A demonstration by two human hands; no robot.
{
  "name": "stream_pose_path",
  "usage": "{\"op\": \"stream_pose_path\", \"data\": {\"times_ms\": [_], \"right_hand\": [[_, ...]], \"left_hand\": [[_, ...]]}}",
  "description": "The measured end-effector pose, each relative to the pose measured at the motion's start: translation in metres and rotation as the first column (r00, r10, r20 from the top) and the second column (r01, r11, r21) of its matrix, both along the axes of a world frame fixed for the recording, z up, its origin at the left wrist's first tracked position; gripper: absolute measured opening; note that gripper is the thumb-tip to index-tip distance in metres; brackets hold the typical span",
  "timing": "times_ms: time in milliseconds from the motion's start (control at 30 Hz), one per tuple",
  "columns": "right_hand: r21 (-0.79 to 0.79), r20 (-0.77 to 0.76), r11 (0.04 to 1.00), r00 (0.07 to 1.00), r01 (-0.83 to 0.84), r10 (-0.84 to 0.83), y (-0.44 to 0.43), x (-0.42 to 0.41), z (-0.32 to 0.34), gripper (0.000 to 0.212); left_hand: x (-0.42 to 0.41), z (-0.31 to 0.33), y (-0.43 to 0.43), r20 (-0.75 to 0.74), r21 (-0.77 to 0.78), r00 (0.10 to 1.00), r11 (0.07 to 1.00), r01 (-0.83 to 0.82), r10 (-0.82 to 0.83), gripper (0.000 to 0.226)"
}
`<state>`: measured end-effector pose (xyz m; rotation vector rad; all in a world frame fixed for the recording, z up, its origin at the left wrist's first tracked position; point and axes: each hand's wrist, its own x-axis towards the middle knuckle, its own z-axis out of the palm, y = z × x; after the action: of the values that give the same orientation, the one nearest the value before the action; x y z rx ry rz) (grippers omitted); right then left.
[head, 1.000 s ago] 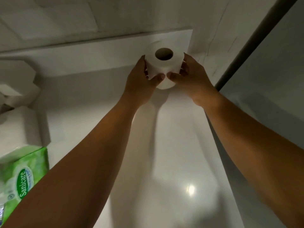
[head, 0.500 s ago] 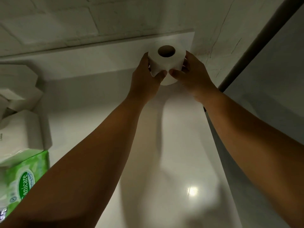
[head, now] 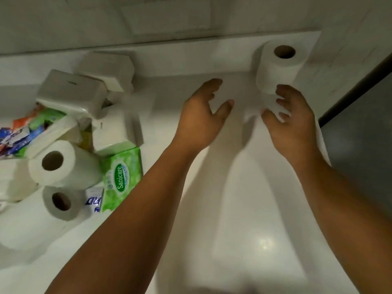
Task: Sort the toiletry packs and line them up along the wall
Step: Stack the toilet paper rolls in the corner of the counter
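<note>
1. A white paper toilet roll [head: 275,71] with a brown hole in its top stands upright on the shiny white bench [head: 244,209]. It is far off at 1 o'clock, in the corner right by the pale wall [head: 169,15].
2. The left hand [head: 201,117] is over the bench near 12 o'clock, apart from the roll. Its grip is open, with the fingers spread, and it holds nothing.
3. The right hand [head: 290,122] is just beside the roll, on its 6 o'clock side. Its grip is loose and open and holds nothing. Its fingertips [head: 285,90] are at the roll's bottom edge. I cannot tell if they touch it.
4. A pile of things sits at 9 o'clock, well apart from both hands.
5. In the pile are white tissue packs [head: 70,92] near the wall.
6. A green tissue pack [head: 121,175] with the word "Sanicare" lies below them.
7. Two more white rolls [head: 80,166] lie on their sides beside the green pack.
8. Little bright packets [head: 17,132] in red, blue and green are at the far left edge.
</note>
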<state>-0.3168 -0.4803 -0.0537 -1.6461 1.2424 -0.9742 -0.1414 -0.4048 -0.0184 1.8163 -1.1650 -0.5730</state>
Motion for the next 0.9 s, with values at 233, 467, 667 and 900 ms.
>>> {"op": "stream_pose_path", "data": {"times_ms": [233,467,667,900], "right_hand": [[0.027,0.013,0.959,0.96,-0.281,0.281,0.096,0.074,0.013,0.05],[0.037,0.015,0.855,0.855,-0.518,0.518,0.194,0.161,0.022,0.055],[0.086,-0.087,0.797,0.793,-0.597,0.603,0.245,0.227,0.019,0.072],[0.117,-0.097,0.835,0.831,-0.538,0.548,0.27,0.269,0.01,0.076]], "left_hand": [[0.062,0.02,0.116,0.122,0.004,0.99,0.998,-0.065,0.064,0.04],[0.15,0.036,0.231,0.404,0.092,0.91,0.985,-0.145,0.096,0.028],[0.215,0.036,0.285,0.466,0.187,0.881,0.965,-0.182,0.076,0.024],[0.249,0.02,0.302,0.431,0.243,0.901,0.956,-0.166,0.047,0.04]]}}
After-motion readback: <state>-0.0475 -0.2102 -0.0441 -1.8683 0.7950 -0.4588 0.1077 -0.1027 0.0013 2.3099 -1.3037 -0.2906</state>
